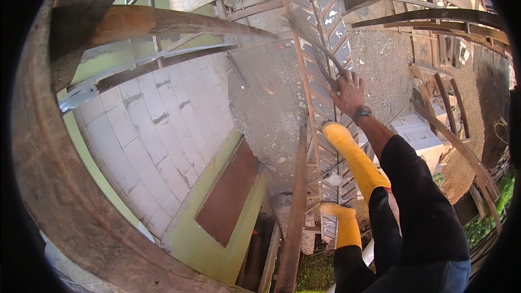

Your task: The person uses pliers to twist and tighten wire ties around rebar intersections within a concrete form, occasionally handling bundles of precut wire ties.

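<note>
From the lower right, my right arm in a black sleeve reaches out over a metal lattice truss [312, 84] with orange-brown rails. My right hand [350, 93], a dark watch [362, 113] on its wrist, is closed around the near end of long dark strips [320, 46]. These strips run away to the upper left, above the truss; their material is hard to tell. Two yellow boots [353, 152] rest on the lattice just below the hand. My left hand does not show.
A large wooden beam [38, 146] curves along the left side. Beyond it stand a pale block wall [157, 130] and a green wall with a brown panel [230, 192]. Gravel ground [266, 97] lies far below. Wooden posts [456, 108] and more beams surround the right and top.
</note>
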A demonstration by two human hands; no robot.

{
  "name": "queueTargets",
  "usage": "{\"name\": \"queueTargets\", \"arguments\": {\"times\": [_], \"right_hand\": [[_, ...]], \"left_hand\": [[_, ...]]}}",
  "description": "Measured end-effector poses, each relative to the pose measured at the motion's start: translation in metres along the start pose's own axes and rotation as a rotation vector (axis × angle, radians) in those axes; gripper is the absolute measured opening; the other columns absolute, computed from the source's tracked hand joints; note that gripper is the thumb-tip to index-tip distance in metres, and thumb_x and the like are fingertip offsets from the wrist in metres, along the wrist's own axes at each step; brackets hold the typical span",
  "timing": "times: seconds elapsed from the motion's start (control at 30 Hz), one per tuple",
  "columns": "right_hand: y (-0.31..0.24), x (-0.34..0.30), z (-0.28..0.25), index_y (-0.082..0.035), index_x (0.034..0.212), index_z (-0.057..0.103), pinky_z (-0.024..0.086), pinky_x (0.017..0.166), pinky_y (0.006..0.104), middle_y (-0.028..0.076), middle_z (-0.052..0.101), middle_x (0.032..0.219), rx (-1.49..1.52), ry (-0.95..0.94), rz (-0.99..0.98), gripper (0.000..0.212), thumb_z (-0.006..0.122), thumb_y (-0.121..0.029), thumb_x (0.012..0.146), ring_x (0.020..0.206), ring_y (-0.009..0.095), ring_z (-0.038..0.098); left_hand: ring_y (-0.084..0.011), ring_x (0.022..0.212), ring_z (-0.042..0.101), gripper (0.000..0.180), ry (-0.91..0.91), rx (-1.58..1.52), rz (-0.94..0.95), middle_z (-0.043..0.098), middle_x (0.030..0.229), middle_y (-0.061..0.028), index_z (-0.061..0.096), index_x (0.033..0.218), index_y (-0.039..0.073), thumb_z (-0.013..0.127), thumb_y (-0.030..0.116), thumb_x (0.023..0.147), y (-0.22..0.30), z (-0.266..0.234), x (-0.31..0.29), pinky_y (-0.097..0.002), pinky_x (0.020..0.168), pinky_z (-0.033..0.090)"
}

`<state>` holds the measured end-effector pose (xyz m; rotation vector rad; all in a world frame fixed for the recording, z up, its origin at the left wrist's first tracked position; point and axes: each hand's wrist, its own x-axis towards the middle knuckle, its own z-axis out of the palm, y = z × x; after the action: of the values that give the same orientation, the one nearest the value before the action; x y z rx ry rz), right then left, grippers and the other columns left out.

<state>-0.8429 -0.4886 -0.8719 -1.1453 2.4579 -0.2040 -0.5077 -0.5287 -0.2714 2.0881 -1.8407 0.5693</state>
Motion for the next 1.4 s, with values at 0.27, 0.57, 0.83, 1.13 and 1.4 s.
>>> {"name": "queueTargets", "arguments": {"times": [0.27,0.57,0.83,1.13,1.4], "right_hand": [[-0.075,-0.109,-0.252,0.001,0.091,0.062,0.046,0.073,0.0411,0.019,0.063,0.090,0.663,-0.126,0.042,0.034,0.066,-0.032,0.082,0.079,0.029,0.058],[-0.150,-0.304,-0.522,0.003,0.111,0.061,0.044,0.087,0.0301,0.009,0.062,0.097,1.345,-0.491,-0.116,0.030,0.055,-0.020,0.092,0.094,0.015,0.055],[-0.195,-0.438,-0.643,0.004,0.112,0.060,0.044,0.088,0.0326,0.012,0.063,0.104,1.224,-0.565,-0.397,0.033,0.047,-0.021,0.095,0.096,0.020,0.058],[-0.219,-0.519,-0.688,0.005,0.115,0.061,0.047,0.086,0.0331,0.013,0.066,0.106,1.102,-0.559,-0.670,0.027,0.052,-0.010,0.096,0.097,0.019,0.060],[-0.239,-0.547,-0.708,0.004,0.108,0.068,0.053,0.074,0.0247,0.006,0.070,0.095,1.350,-0.702,-0.494,0.018,0.065,-0.007,0.093,0.084,0.010,0.064]], "left_hand": [[-0.0318,0.111,0.049,0.082,0.055,-0.061,-0.097,0.048,0.124,-0.0193,0.036,0.143,-0.002,0.069,0.049,0.088,-0.036,-0.149,0.016,-0.0478,0.096,0.041],[-0.0360,0.119,0.051,0.081,-0.003,-0.092,-0.103,0.050,0.133,-0.0234,0.039,0.145,0.000,0.066,0.052,0.089,-0.081,-0.309,0.018,-0.0500,0.099,0.042],[-0.0319,0.140,0.027,0.089,0.061,-0.462,-0.018,0.026,0.151,-0.0212,0.031,0.147,0.004,0.072,0.051,0.083,-0.064,-0.329,0.001,-0.0512,0.115,0.026],[-0.0296,0.118,0.052,0.115,-0.818,-1.359,0.370,0.051,0.124,-0.0178,0.033,0.145,0.008,0.096,0.028,0.052,-0.027,-0.285,-0.062,-0.0414,0.096,0.044],[-0.0230,0.095,0.059,0.080,-0.610,-1.525,0.346,0.056,0.103,-0.0100,0.048,0.130,0.009,0.088,0.014,0.060,-0.059,-0.307,-0.074,-0.0351,0.085,0.048]]}}
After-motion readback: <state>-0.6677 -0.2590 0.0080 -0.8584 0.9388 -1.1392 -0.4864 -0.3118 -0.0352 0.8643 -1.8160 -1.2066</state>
